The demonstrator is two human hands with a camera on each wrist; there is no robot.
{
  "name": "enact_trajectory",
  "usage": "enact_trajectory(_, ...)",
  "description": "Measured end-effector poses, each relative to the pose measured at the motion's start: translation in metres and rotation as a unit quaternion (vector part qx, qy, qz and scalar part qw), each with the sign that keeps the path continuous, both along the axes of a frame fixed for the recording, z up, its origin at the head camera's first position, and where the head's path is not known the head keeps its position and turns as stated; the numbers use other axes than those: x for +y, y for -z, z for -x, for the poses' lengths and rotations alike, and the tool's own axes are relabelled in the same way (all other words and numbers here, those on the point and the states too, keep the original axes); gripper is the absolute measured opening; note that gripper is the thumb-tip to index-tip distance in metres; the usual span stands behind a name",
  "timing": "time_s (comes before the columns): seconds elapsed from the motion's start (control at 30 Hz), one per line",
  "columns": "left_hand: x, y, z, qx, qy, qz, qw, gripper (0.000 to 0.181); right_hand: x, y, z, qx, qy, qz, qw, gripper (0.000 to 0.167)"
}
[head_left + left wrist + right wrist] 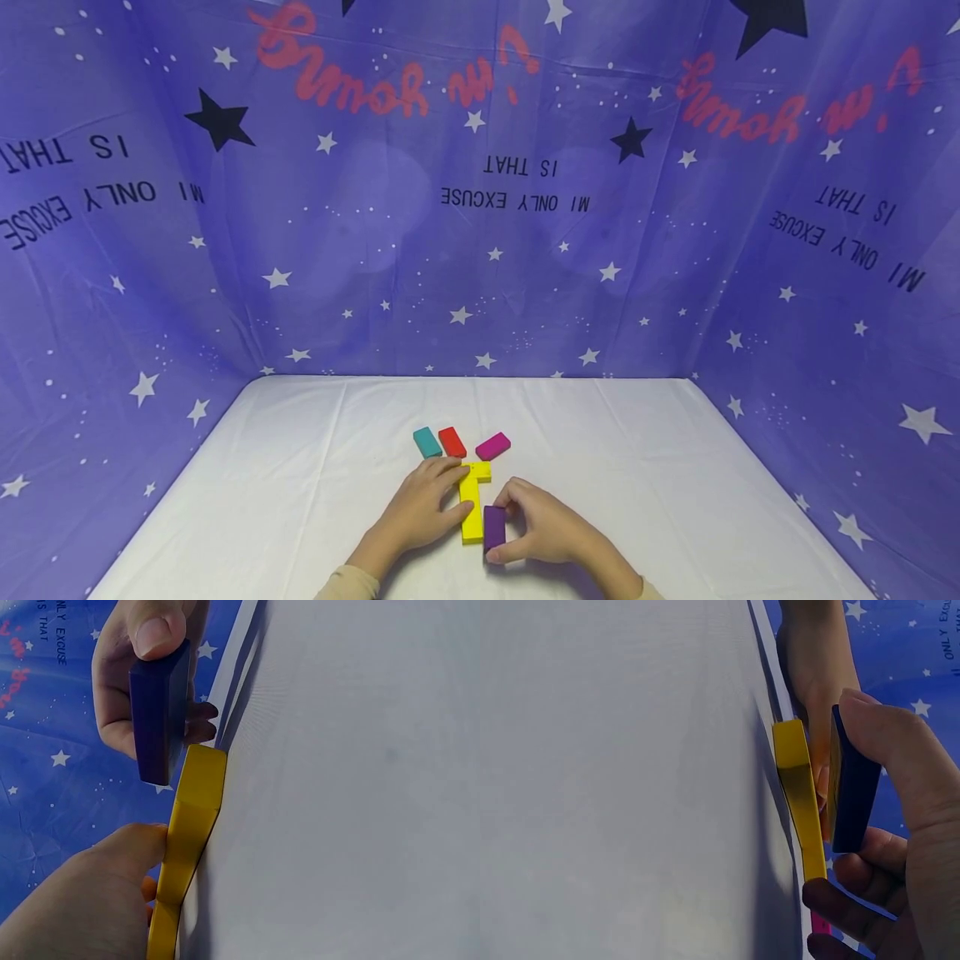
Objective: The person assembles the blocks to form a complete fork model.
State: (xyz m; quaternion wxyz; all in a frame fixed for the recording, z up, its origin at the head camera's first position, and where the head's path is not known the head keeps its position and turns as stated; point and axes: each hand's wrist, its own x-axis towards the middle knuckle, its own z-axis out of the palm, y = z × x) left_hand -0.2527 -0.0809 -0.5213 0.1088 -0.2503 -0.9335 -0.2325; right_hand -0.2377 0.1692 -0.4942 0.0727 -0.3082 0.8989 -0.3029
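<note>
A purple block (pixel 494 528) is pinched at its ends between the thumb and fingers of my right hand (pixel 546 525). It stands just right of a yellow upright bar (pixel 470 508), and the left wrist view shows the purple block (pixel 156 712) lifted off the cloth. Across the bar's far end lies a short yellow piece (pixel 480 472). My left hand (pixel 422 508) rests along the left side of the yellow pieces, its thumb on the bar and its fingertips by the far end. Part of the yellow far end is hidden under those fingers.
Beyond the yellow pieces lie a teal block (pixel 427 442), a red block (pixel 452 442) and a magenta block (pixel 492 447). They rest on a white cloth-covered table (pixel 637 450). Purple star-printed fabric (pixel 495 283) hangs at the back and both sides.
</note>
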Motion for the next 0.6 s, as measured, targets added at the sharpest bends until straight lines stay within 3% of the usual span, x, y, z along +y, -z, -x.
enact_trajectory(0.23,0.000,0.001,0.000,0.006,0.004,-0.007,1.0000,0.055,-0.007,0.001,-0.005,-0.046,-0.018,0.019,0.9986,0.050)
enact_trajectory(0.6,0.000,0.000,0.000,0.007,0.001,-0.004,1.0000,0.053,-0.016,0.000,-0.010,-0.034,-0.030,-0.002,0.9990,0.054)
